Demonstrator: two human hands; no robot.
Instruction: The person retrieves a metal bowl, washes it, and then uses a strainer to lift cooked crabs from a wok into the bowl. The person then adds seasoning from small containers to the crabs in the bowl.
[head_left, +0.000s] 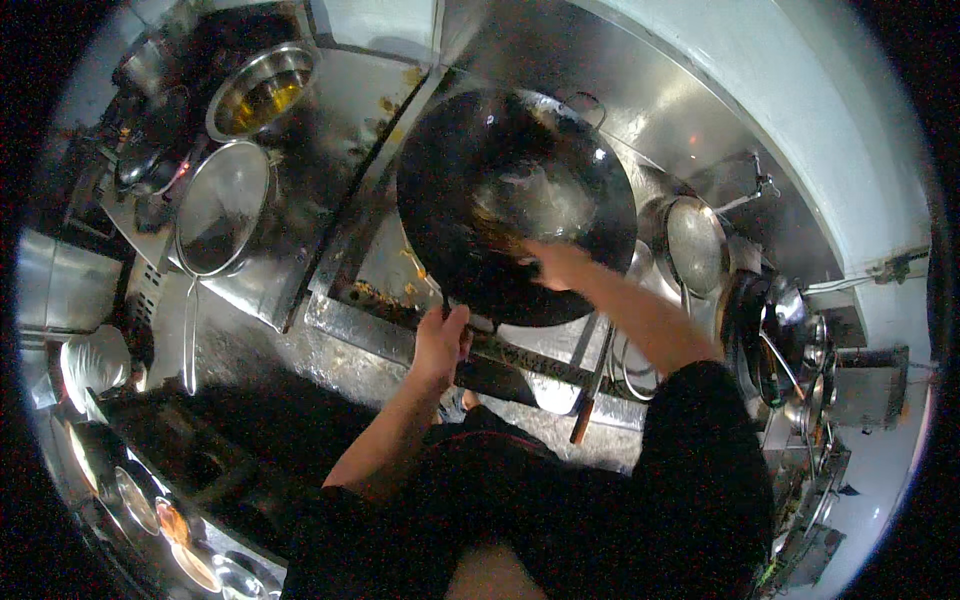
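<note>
A large black wok (450, 165) stands before me on the metal range, with a pool of cloudy liquid (551, 199) in its bottom. Closed around the wok's handle (447, 296), at the near left of the rim, is my left hand (441, 339). My right hand (559, 266) reaches down inside the wok, fingers curled around a brownish, bristled thing that looks like a wok brush (491, 226). Motion blurs the brush, and its far end lies in or beside the liquid. The part within my fingers is hidden.
Left of the wok are a steel bowl (217, 120) of yellow liquid and a long-handled strainer (223, 210). At right stand a round mesh strainer (696, 244), a tap (761, 184) and stacked metal pans. A wooden-ended tool handle (582, 421) juts over the range's front edge.
</note>
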